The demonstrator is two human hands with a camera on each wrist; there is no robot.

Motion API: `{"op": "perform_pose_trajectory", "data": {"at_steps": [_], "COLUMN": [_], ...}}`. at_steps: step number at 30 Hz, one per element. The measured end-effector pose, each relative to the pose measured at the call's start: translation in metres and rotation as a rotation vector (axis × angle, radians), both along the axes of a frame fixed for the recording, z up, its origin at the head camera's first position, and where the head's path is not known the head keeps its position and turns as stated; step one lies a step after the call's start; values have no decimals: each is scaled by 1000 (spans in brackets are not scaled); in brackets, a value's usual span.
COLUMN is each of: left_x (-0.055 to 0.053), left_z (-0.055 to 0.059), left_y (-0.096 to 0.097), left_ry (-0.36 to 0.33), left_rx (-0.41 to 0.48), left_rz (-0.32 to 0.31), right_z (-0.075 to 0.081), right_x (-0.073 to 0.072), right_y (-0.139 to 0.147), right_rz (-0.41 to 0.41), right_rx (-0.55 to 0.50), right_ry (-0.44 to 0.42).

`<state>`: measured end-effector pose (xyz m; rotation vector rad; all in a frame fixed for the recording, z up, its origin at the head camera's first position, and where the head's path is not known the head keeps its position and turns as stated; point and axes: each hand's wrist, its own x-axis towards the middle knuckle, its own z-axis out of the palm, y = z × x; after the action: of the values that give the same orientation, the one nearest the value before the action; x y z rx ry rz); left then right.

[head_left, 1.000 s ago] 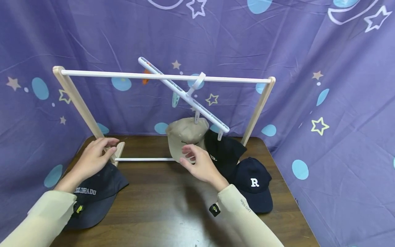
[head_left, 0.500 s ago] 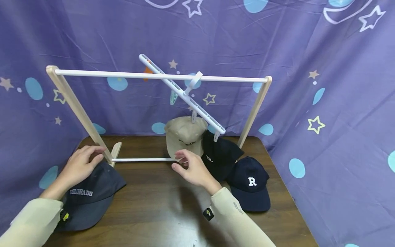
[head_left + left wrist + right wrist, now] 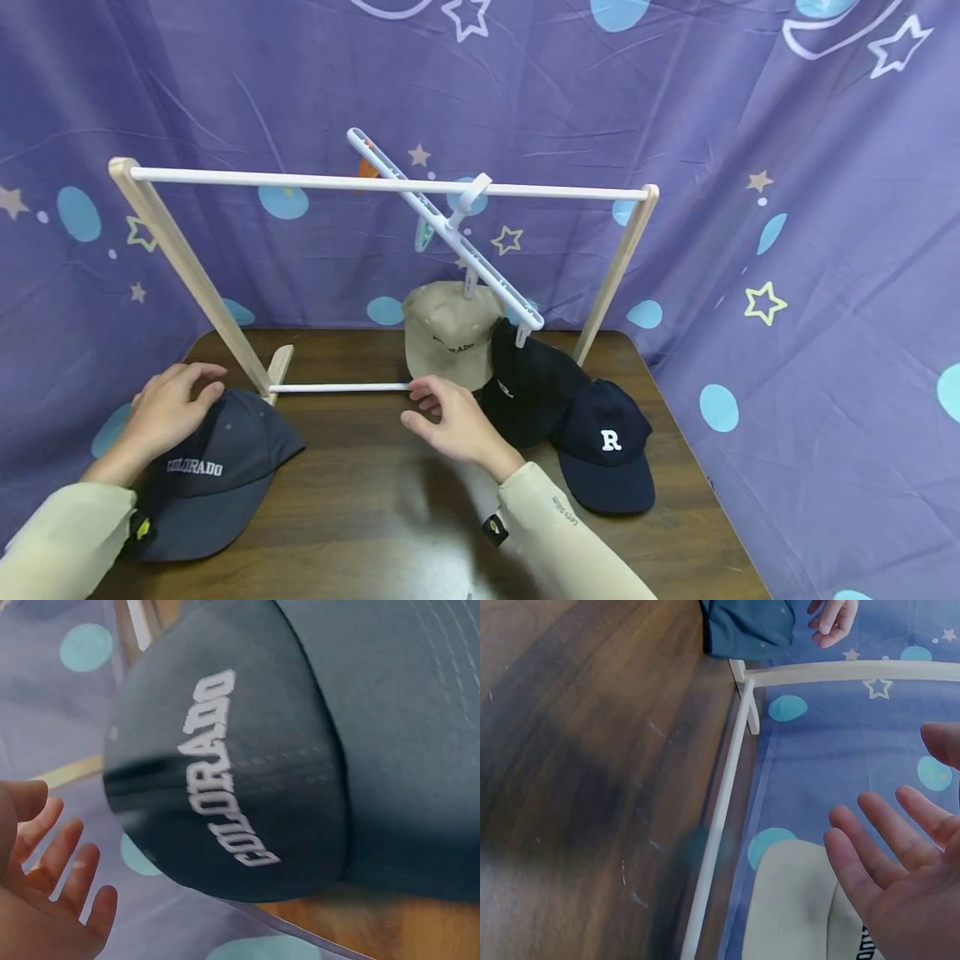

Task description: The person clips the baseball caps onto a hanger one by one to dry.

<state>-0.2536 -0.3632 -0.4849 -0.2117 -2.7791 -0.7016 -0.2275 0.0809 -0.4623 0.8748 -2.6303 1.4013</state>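
Observation:
My left hand (image 3: 168,412), fingers loosely bent and holding nothing, hovers over a dark grey cap (image 3: 232,467) lettered COLORADO at the table's left. In the left wrist view that cap (image 3: 240,765) fills most of the frame, the hand's fingers apart from it. My right hand (image 3: 453,421) is above the table's middle, its fingers relaxed with nothing in them. Behind it a beige cap (image 3: 450,325) and a black cap (image 3: 532,383) hang from clips on a pale hanger (image 3: 450,233). A navy cap (image 3: 607,446) with a white R lies at the right.
The hanger hooks over the white top rail (image 3: 300,179) of a wooden-sided rack. Its low white rod (image 3: 337,387) runs close above the brown table (image 3: 360,500). An orange clip (image 3: 367,169) and a teal clip (image 3: 424,234) are on the hanger's left half. Purple curtains stand behind.
My left hand has drawn left and down from beside the rack's post to over the grey cap. The right hand has shifted left and down from the beige cap. The hanger has swung slightly.

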Motion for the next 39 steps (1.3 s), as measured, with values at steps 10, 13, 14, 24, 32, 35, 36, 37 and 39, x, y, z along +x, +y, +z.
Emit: {"op": "perform_pose_trajectory", "data": {"at_steps": [10,13,14,24,32,35,36,37,39], "left_x": [-2,-4,-5,-11,-18,-17,-17,-18,-18], "left_z": [-16,-19,-20,-25,-26,-25,-26,-26,-27], "left_y": [-22,-26,-27,-32,-33,-34,-34,-34,-34], "left_ry": [-56,-85,-94,-177,-260,-277,-281,-285,-285], "left_rx": [-25,-27,-27,-71,-118,-127,-129,-130,-135], "left_rz": [18,14,11,3,-24,-24,-25,-24,-26], "right_z": [-8,-9,-10,-16,-21,-24,-25,-26,-28], "right_x": [6,6,6,6,8,8,8,7,7], "right_y": [-12,-14,-15,-20,-21,-22,-22,-22,-23], "right_rz": [13,10,8,7,7,12,14,19,26], "right_rx": [64,61,57,72,135,152,159,163,167], "right_ry": [-9,-13,-16,-50,-76,-76,-74,-74,-77]}}
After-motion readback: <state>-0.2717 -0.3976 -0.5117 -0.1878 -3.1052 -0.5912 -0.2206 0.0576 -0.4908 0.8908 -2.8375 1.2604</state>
